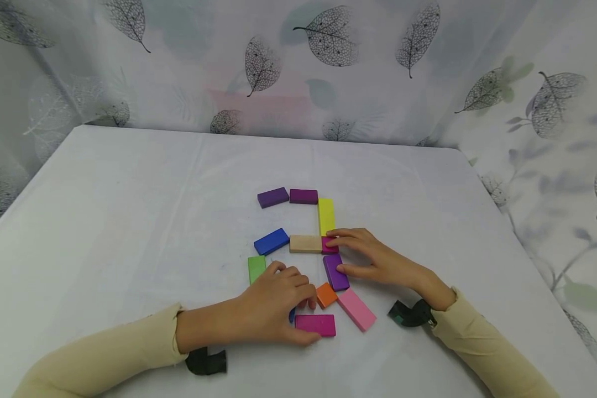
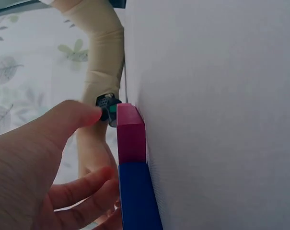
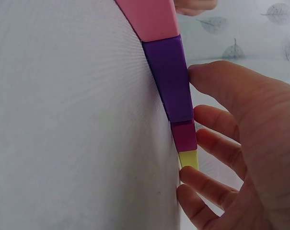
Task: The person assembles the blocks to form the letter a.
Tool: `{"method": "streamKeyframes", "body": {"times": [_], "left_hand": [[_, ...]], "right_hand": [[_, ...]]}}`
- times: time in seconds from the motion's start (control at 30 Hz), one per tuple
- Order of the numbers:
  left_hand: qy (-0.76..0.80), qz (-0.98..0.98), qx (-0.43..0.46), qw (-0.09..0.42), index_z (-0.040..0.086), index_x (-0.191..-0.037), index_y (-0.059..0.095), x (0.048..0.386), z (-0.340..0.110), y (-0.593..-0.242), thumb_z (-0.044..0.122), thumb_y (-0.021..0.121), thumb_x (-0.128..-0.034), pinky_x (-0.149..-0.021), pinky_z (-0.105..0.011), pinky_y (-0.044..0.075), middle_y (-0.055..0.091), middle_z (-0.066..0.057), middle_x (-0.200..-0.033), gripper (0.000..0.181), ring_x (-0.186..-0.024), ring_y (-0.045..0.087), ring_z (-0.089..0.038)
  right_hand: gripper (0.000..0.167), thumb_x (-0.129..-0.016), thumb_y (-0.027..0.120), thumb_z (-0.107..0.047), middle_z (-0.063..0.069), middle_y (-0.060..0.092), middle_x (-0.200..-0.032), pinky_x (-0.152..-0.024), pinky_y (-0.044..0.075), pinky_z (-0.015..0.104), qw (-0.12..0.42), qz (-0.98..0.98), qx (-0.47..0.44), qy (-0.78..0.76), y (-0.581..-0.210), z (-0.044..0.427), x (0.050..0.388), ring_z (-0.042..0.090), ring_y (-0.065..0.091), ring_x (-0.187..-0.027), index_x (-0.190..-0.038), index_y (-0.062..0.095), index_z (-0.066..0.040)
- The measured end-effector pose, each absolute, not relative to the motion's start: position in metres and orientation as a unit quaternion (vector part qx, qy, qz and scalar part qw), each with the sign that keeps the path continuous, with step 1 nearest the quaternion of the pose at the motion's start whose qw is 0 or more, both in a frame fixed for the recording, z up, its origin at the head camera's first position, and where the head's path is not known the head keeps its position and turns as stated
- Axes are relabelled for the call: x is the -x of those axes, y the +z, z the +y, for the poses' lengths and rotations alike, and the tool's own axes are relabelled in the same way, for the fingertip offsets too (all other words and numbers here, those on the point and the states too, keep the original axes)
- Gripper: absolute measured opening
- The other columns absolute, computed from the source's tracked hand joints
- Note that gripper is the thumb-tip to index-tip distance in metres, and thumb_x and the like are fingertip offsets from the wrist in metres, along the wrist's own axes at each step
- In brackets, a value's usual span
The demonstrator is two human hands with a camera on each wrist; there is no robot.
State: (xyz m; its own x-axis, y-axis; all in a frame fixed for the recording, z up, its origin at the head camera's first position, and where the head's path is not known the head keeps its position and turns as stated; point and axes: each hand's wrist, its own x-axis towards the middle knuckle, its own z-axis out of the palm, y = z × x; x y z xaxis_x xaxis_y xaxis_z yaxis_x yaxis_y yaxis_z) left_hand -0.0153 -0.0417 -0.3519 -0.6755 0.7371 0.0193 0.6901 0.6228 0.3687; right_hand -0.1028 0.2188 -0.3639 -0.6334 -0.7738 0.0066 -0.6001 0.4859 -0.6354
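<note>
My left hand hovers over the lower part of a row of coloured blocks, fingers bent and thumb near a magenta block. A blue block is mostly hidden beneath it in the head view. The left wrist view shows the thumb apart from the magenta block, with nothing pinched. At the right side, the fingertips of my right hand rest on a small magenta block next to a yellow block. Its thumb touches a purple block.
Two dark purple blocks lie at the top. A blue block and a tan block form a middle row. Green, orange and pink blocks lie lower down. All are on a white-covered table.
</note>
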Motion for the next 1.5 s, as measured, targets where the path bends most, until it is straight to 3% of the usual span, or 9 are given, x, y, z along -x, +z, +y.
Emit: {"method": "streamKeyframes", "body": {"times": [0.2,0.3,0.5,0.73,1.27,1.37,1.5], "left_hand": [[0.172,0.901,-0.395,0.052,0.022,-0.111,0.064,0.020,-0.039,-0.349,0.058,0.066,-0.0832,-0.094,-0.040,0.039,0.060,0.009,-0.097,0.046,-0.101,0.054,-0.010],[0.175,0.889,-0.419,0.054,0.024,-0.115,0.064,0.023,-0.037,-0.350,0.053,0.066,-0.0859,-0.096,-0.041,0.039,0.061,0.007,-0.104,0.041,-0.104,0.055,-0.011],[0.155,0.865,-0.471,0.072,0.029,-0.109,0.068,0.024,-0.036,-0.349,0.050,0.069,-0.0844,-0.096,-0.043,0.036,0.063,0.012,-0.104,0.033,-0.104,0.054,-0.010],[0.167,0.868,-0.456,0.098,0.026,-0.105,0.069,0.023,-0.036,-0.350,0.045,0.072,-0.0834,-0.097,-0.044,0.035,0.062,0.016,-0.091,0.029,-0.099,0.053,-0.007],[0.194,0.884,-0.416,0.089,0.024,-0.099,0.064,0.022,-0.035,-0.350,0.050,0.072,-0.0817,-0.090,-0.040,0.038,0.053,0.014,-0.080,0.032,-0.086,0.050,-0.003],[0.202,0.891,-0.399,0.075,0.023,-0.102,0.065,0.024,-0.034,-0.348,0.055,0.070,-0.0816,-0.089,-0.038,0.039,0.053,0.012,-0.082,0.038,-0.084,0.049,-0.004],[0.190,0.895,-0.395,0.083,0.022,-0.118,0.064,0.028,-0.030,-0.347,0.056,0.068,-0.0834,-0.092,-0.039,0.039,0.059,0.008,-0.097,0.049,-0.095,0.054,-0.009]], "right_hand": [[0.049,-0.091,0.070,-0.021,0.004,0.041,-0.150,-0.108,0.034,0.054,0.133,0.846,0.415,-0.308,-0.366,0.219,0.103,0.025,0.033,-0.136,-0.137,0.054,-0.017],[0.050,-0.091,0.070,-0.021,0.004,0.040,-0.150,-0.108,0.033,0.055,0.136,0.844,0.415,-0.311,-0.366,0.220,0.103,0.025,0.033,-0.137,-0.137,0.053,-0.016],[0.050,-0.090,0.070,-0.020,0.005,0.040,-0.151,-0.108,0.033,0.055,0.138,0.845,0.414,-0.310,-0.365,0.220,0.104,0.026,0.033,-0.137,-0.137,0.053,-0.016],[0.050,-0.090,0.070,-0.019,0.005,0.040,-0.150,-0.108,0.033,0.055,0.139,0.847,0.409,-0.311,-0.365,0.219,0.103,0.026,0.033,-0.137,-0.137,0.054,-0.016],[0.050,-0.091,0.069,-0.021,0.004,0.040,-0.151,-0.108,0.034,0.054,0.139,0.849,0.408,-0.305,-0.364,0.220,0.103,0.025,0.033,-0.137,-0.138,0.053,-0.017],[0.050,-0.091,0.069,-0.021,0.004,0.040,-0.151,-0.108,0.034,0.054,0.139,0.848,0.409,-0.306,-0.364,0.219,0.103,0.025,0.033,-0.137,-0.138,0.054,-0.017],[0.050,-0.091,0.069,-0.021,0.005,0.040,-0.151,-0.108,0.033,0.054,0.142,0.846,0.409,-0.310,-0.363,0.219,0.103,0.026,0.033,-0.137,-0.138,0.054,-0.016]]}}
